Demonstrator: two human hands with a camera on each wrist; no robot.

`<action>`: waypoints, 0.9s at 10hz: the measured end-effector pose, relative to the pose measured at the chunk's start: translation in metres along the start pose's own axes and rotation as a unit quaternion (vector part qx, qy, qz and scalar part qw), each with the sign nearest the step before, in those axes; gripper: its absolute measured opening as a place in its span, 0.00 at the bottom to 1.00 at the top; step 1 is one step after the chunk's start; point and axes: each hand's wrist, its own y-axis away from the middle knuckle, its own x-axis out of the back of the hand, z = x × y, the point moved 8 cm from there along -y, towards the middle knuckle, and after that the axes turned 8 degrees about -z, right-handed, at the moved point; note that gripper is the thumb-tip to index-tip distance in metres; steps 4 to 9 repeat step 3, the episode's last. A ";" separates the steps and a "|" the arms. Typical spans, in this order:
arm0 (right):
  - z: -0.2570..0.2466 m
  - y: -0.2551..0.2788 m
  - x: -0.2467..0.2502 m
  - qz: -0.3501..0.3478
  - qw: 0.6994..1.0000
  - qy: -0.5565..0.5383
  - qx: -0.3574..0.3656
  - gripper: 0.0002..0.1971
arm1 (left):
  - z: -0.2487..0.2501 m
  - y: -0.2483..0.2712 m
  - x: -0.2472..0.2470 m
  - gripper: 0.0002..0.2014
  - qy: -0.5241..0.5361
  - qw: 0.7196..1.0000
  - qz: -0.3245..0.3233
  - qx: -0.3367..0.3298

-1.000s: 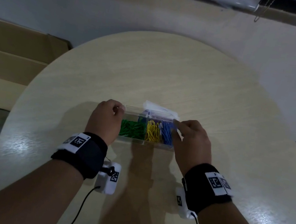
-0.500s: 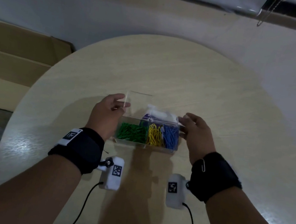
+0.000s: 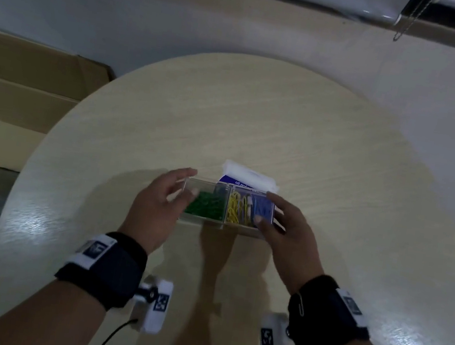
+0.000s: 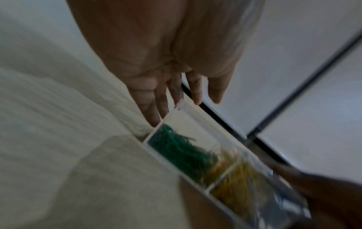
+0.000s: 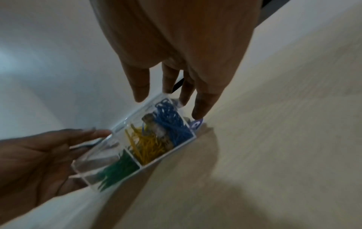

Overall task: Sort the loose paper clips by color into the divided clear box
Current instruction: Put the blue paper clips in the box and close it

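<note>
The divided clear box (image 3: 222,225) stands on the round table (image 3: 258,117), its clear lid lying flat on top. Inside are green clips (image 3: 205,207) on the left, yellow clips (image 3: 236,210) in the middle and blue clips (image 3: 262,209) on the right. My left hand (image 3: 189,181) is at the box's left end with straight fingers (image 4: 156,108) beside the wall. My right hand (image 3: 266,208) is at the right end, its fingers (image 5: 203,105) straight over the blue clips (image 5: 172,122). Neither hand holds anything.
A white packet with a purple label (image 3: 249,174) lies right behind the box. A silver paper clip (image 3: 300,304) hangs on my right wristband. An open cardboard carton (image 3: 9,96) sits on the floor to the left. The wall is close behind the table.
The lid, which my left hand held raised half a second ago, now lies down on the box. Both hands have straightened their fingers at the box's ends.
</note>
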 end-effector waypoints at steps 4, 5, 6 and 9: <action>-0.005 0.009 -0.007 0.007 0.998 0.057 0.020 0.25 | -0.001 0.013 -0.016 0.26 -0.091 0.994 -0.044 -0.052; -0.005 0.009 -0.007 0.007 0.998 0.057 0.020 0.25 | -0.001 0.013 -0.016 0.26 -0.091 0.994 -0.044 -0.052; -0.005 0.009 -0.007 0.007 0.998 0.057 0.020 0.25 | -0.001 0.013 -0.016 0.26 -0.091 0.994 -0.044 -0.052; -0.005 0.009 -0.007 0.007 0.998 0.057 0.020 0.25 | -0.001 0.013 -0.016 0.26 -0.091 0.994 -0.044 -0.052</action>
